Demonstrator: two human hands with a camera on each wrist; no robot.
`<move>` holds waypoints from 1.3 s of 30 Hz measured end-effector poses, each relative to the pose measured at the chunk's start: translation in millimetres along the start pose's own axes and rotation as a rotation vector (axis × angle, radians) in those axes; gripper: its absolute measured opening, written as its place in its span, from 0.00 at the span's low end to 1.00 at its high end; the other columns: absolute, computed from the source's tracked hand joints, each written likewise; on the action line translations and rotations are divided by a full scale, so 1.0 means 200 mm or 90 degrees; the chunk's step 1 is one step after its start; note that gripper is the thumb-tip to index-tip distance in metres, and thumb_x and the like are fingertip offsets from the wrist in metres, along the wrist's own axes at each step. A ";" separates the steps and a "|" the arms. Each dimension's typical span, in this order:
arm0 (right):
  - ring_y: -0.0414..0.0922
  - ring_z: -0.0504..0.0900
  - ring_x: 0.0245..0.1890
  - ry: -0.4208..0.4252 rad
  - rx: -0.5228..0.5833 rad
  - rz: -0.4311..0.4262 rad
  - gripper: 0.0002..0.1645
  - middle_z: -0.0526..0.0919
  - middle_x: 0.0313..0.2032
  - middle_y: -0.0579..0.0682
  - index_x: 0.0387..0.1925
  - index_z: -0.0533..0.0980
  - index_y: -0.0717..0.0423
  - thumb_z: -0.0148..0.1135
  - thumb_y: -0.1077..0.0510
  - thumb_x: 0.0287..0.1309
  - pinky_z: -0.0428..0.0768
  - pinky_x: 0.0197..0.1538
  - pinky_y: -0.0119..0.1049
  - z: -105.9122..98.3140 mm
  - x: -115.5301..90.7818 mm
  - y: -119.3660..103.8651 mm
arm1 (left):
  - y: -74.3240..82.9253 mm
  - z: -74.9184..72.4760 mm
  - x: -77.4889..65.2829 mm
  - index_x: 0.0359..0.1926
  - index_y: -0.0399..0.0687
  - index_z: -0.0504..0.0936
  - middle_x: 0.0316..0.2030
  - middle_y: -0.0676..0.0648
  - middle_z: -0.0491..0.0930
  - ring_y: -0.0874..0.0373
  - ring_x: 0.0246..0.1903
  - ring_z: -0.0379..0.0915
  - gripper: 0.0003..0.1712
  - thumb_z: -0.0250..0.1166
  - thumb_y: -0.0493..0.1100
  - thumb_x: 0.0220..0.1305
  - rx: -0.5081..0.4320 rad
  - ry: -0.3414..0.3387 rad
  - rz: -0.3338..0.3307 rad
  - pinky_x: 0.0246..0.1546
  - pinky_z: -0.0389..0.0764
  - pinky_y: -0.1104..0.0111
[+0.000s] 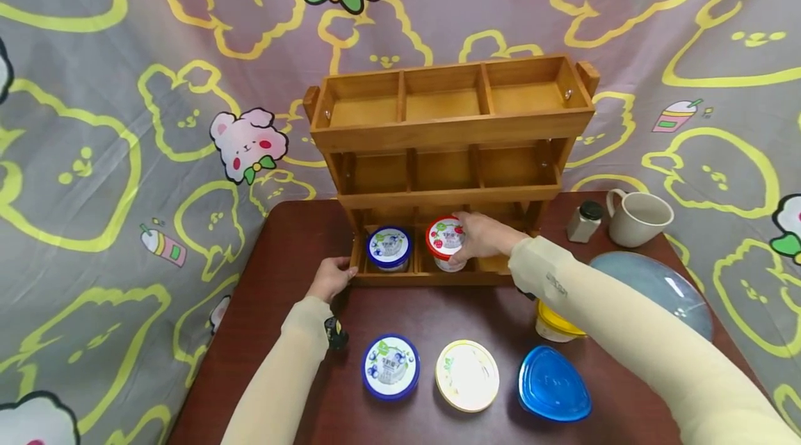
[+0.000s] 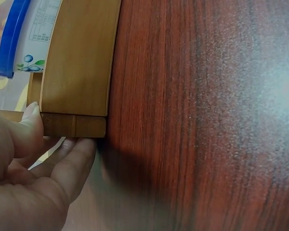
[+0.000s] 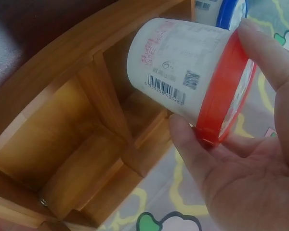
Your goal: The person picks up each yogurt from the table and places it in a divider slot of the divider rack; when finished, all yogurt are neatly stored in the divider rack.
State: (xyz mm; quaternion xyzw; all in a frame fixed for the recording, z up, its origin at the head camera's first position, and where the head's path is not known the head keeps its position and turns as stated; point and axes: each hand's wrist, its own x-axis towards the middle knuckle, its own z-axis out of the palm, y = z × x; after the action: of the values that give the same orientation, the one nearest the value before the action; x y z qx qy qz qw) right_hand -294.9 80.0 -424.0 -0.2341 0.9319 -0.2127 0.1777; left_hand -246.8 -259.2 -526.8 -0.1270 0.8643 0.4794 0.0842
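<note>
Nearest row on the dark wood-grain table (image 1: 269, 278): blue-lidded blueberry tub (image 1: 391, 367), pale tub with yellow rim (image 1: 467, 375), rounded-triangle blue-lidded container (image 1: 553, 384). Just behind, a yellow-lidded tub (image 1: 557, 325), partly hidden under the right sleeve (image 1: 651, 341). Risk: a low sweep of that forearm could knock it.

Left hand (image 1: 332, 279) pinches the wooden rack (image 1: 450, 132) at its bottom-tier front left corner, thumb opposite fingers. If that grip slackens, a shove from the tub could slide the rack.

Right hand (image 1: 484, 235) grips the red-lidded strawberry tub (image 1: 446, 236) by the lid rim. Tub is at the bottom tier's middle compartment; can't tell if the base has touched down. Main risk: base catching the front lip or a divider if lowered off-line. Second: hold is all on the lid, so a loose lid could pop off. Left of it, another blueberry tub (image 1: 389, 245) sits in its own compartment; a leftward drift could bump it.

Far right: blue-grey plate (image 1: 657, 279), black-capped jar (image 1: 585, 222), beige mug (image 1: 638, 219). Elbow hazard for the plate.
</note>
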 end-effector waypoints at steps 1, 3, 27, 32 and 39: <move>0.55 0.75 0.55 0.000 0.002 0.000 0.64 0.76 0.56 0.61 0.72 0.55 0.68 0.80 0.44 0.44 0.73 0.61 0.51 0.00 0.01 0.00 | 0.00 0.00 0.00 0.60 0.26 0.74 0.55 0.29 0.76 0.39 0.56 0.72 0.23 0.63 0.34 0.68 0.002 0.003 0.005 0.59 0.72 0.48; 0.54 0.75 0.55 -0.002 0.007 0.000 0.64 0.76 0.56 0.60 0.72 0.56 0.68 0.80 0.44 0.44 0.73 0.61 0.50 0.00 0.02 0.01 | -0.01 0.00 0.01 0.60 0.25 0.75 0.55 0.29 0.77 0.39 0.55 0.73 0.22 0.63 0.34 0.68 0.006 0.007 0.014 0.59 0.72 0.49; 0.54 0.74 0.54 -0.040 -0.018 0.021 0.65 0.76 0.56 0.60 0.73 0.53 0.69 0.81 0.47 0.44 0.71 0.61 0.49 0.10 0.14 0.05 | -0.02 0.02 0.02 0.59 0.25 0.75 0.55 0.29 0.76 0.43 0.54 0.72 0.22 0.63 0.34 0.68 0.000 0.019 0.021 0.58 0.74 0.53; 0.54 0.73 0.55 -0.044 -0.022 0.031 0.66 0.75 0.58 0.61 0.74 0.51 0.68 0.81 0.47 0.45 0.71 0.62 0.48 0.11 0.15 0.06 | -0.01 0.01 0.02 0.60 0.26 0.74 0.56 0.29 0.76 0.41 0.55 0.72 0.23 0.63 0.35 0.68 -0.002 0.013 0.016 0.58 0.74 0.52; 0.57 0.68 0.63 -0.050 -0.002 0.043 0.66 0.69 0.64 0.65 0.75 0.48 0.69 0.80 0.49 0.47 0.66 0.67 0.50 0.12 0.15 0.07 | -0.01 0.01 0.01 0.62 0.27 0.73 0.56 0.30 0.76 0.40 0.57 0.72 0.24 0.63 0.35 0.69 -0.003 0.008 0.004 0.60 0.72 0.50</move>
State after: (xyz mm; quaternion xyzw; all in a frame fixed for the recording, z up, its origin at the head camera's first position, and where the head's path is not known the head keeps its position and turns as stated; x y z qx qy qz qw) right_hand -314.4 69.5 -457.8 -0.2112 0.9319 -0.1959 0.2206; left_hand -248.7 -258.6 -530.9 -0.1275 0.8642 0.4806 0.0773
